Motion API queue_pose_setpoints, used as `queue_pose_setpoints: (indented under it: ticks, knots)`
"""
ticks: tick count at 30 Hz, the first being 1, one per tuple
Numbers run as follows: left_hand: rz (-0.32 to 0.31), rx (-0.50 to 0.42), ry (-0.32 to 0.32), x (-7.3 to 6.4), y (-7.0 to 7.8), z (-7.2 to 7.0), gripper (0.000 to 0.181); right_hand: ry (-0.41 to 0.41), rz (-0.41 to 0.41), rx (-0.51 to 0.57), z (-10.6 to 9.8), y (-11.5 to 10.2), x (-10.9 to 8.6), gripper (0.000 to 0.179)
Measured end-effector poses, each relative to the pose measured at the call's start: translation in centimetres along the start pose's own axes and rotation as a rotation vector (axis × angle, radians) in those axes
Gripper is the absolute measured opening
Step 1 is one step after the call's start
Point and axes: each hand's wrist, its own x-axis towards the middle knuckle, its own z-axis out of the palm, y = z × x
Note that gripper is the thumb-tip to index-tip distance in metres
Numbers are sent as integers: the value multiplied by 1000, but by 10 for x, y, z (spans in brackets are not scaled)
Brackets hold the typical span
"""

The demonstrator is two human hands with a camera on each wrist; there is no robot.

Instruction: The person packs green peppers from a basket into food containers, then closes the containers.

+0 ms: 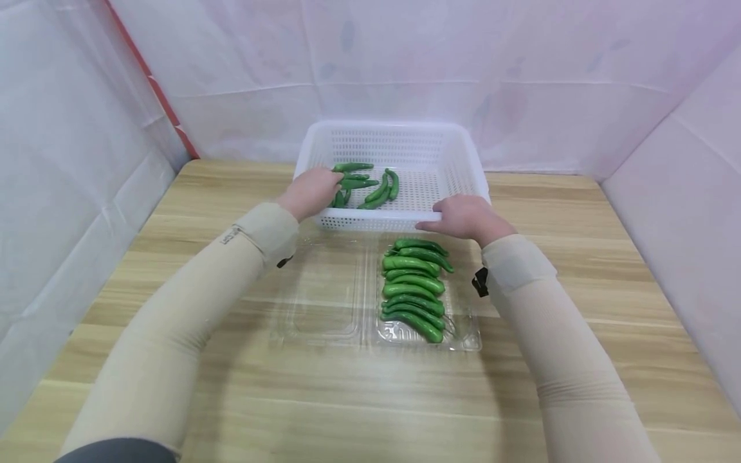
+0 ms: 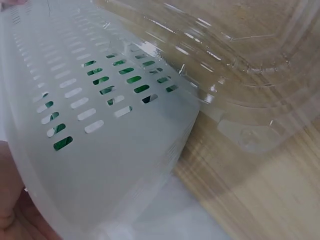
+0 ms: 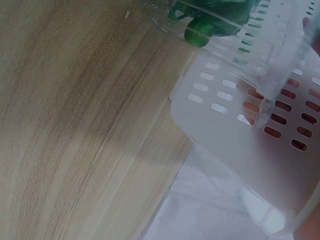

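Note:
A white perforated plastic basket (image 1: 370,217) stands at the back of the table with several green chili peppers (image 1: 379,195) inside, mostly at its left. My left hand (image 1: 311,191) reaches over the basket's left front corner, fingertips right at the peppers; I cannot tell whether they pinch one. My right hand (image 1: 467,217) grips the front rim near the right corner, and its fingers show through the slots in the right wrist view. Before the basket lies an opened clear plastic clamshell box (image 1: 324,292), its right half holding a row of green chili peppers (image 1: 412,289).
The wooden table (image 1: 370,405) extends in front and to both sides. White patterned sheeting (image 1: 393,58) hangs close behind the basket, with more at the left and right. The clamshell's back edge lies close to the basket's front wall.

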Motion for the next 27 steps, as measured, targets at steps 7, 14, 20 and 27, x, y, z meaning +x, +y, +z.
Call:
queue_pose_setpoints:
  ticks: [7,14,20,27]
  knots:
    - [52,-5,43,-7,6,-1,36,-10,5,-1,0,2,0,75]
    - [135,11,153,-17,17,0,34,6,-9,6,0,1,2,70]
    - [205,-4,251,-25,21,1,25,3,-7,1,-1,-2,3,68]
    - [303,26,363,-36,29,5,25,-3,-12,-5,-1,-2,2,69]
